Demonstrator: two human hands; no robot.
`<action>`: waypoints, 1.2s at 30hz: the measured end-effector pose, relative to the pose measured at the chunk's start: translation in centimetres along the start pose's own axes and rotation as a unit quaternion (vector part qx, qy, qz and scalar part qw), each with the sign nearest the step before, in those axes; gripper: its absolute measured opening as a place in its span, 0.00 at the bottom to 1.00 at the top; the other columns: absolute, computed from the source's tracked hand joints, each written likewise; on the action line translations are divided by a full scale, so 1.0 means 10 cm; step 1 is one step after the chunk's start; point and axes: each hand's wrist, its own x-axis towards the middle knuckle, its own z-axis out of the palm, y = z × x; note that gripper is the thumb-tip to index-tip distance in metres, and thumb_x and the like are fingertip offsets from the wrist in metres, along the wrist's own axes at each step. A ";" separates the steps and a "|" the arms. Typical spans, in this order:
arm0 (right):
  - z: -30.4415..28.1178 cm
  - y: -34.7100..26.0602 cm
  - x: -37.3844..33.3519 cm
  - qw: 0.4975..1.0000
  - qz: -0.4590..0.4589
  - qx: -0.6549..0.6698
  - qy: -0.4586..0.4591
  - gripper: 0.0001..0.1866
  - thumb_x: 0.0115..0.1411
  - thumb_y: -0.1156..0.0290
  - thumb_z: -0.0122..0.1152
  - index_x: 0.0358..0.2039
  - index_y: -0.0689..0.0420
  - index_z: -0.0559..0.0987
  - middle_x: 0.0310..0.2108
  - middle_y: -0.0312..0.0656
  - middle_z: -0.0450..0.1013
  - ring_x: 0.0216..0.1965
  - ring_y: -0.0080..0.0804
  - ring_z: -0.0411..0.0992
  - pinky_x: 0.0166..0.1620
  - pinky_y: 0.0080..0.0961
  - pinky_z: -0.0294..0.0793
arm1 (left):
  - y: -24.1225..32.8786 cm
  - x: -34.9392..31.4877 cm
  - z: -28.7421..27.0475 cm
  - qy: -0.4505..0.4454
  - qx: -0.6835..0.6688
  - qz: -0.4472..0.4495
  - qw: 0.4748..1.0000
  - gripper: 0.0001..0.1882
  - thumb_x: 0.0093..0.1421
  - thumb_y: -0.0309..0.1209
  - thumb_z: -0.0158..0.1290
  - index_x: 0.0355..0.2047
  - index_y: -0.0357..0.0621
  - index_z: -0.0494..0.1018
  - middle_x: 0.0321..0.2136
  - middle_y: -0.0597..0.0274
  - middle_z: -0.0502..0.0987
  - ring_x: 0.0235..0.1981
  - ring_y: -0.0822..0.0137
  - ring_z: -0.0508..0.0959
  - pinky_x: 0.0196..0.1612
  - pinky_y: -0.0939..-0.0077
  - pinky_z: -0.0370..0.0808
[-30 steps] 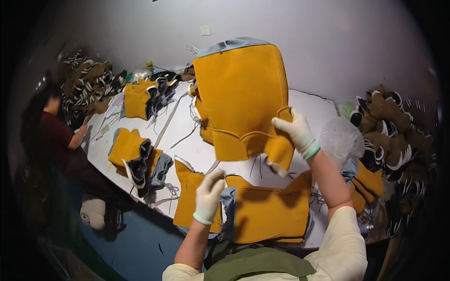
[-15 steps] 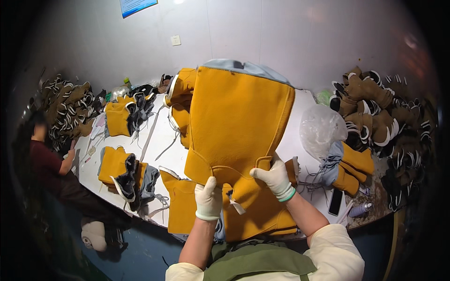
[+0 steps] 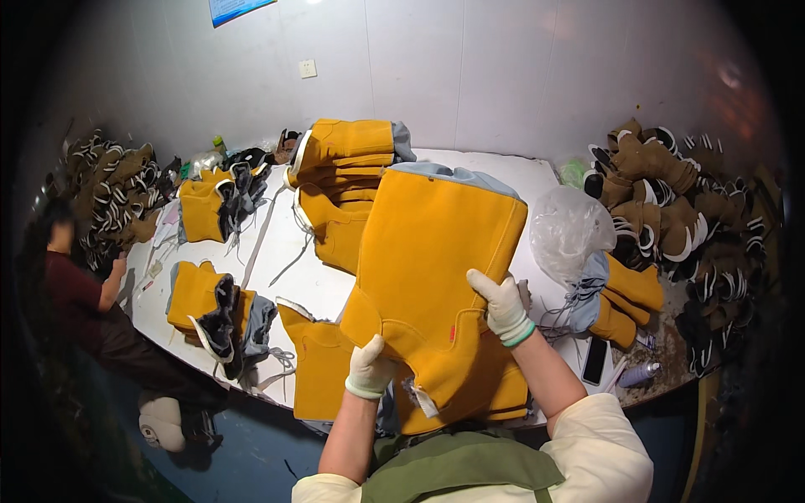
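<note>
A mustard-yellow boot upper (image 3: 440, 260) with a grey lining at its top edge is held up over the table in front of me. My left hand (image 3: 369, 367), in a white knit glove, is closed on its lower left corner. My right hand (image 3: 501, 308), gloved the same way, grips its right edge with the thumb on the front face. A small red tag and a white label show on the upper's lower part. Beneath it, more yellow uppers lie in a pile (image 3: 503, 387), and another yellow upper (image 3: 312, 377) lies to the left, partly covered.
Stacked yellow uppers (image 3: 348, 144) stand behind on the white table (image 3: 277, 251), with smaller bundles (image 3: 201, 210) leftward. At right are a clear plastic bag (image 3: 570, 230), a yellow-grey bundle (image 3: 625, 293), a phone (image 3: 595, 360), a spool (image 3: 639, 375) and brown uppers (image 3: 662, 176). A person (image 3: 80, 285) is at far left.
The held upper has come down and turned slightly, uncovering the stack behind it. My right hand has shifted up its right edge, and the red tag now shows.
</note>
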 end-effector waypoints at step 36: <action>-0.28 0.15 0.00 0.986 0.047 0.152 -0.052 0.26 0.65 0.56 0.57 0.57 0.61 0.69 0.51 0.40 0.72 0.52 0.30 0.71 0.55 0.29 0.72 | -0.46 -0.17 -0.26 0.071 -0.126 -0.095 0.985 0.27 0.60 0.25 0.52 0.61 0.47 0.62 0.57 0.61 0.70 0.59 0.55 0.69 0.60 0.50 0.67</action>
